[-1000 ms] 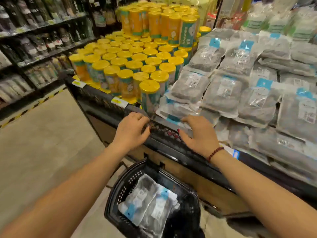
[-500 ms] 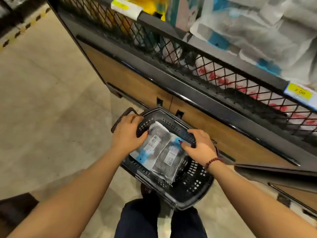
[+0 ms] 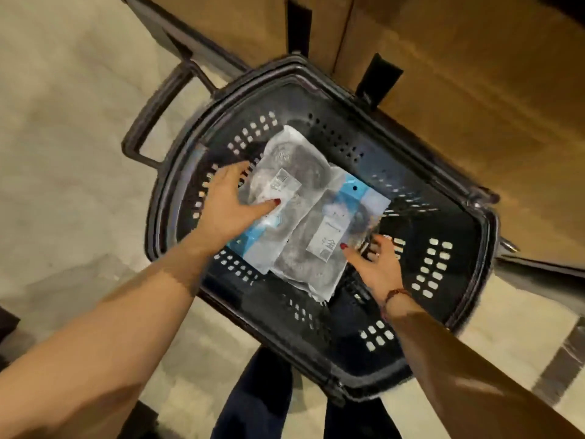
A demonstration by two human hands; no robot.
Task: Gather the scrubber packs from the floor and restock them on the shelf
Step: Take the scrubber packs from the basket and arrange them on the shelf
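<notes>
Two scrubber packs (image 3: 304,213) in one basket (image 3: 443,198), two hands reaching

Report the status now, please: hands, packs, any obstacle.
Left hand on left scrubber pack, thumb pressing. Right hand at edge of right scrubber pack, not closed. Both packs in basket. No obstacle.

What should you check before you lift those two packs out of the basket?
1. Both packs in reach: ok. The left pack and right pack lie side by side in the basket, overlapping.
2. Left hand on its pack: ok, thumb pressing on top.
3. Right hand on its pack: ok, thumb at the edge, but fingers spread.
4. Firm grip on either pack: not ok, neither hand has closed.
5. Packs unbroken: cannot tell, too blurry.
6. Room on the shelf: cannot tell, the shelf top is out of view.
</notes>
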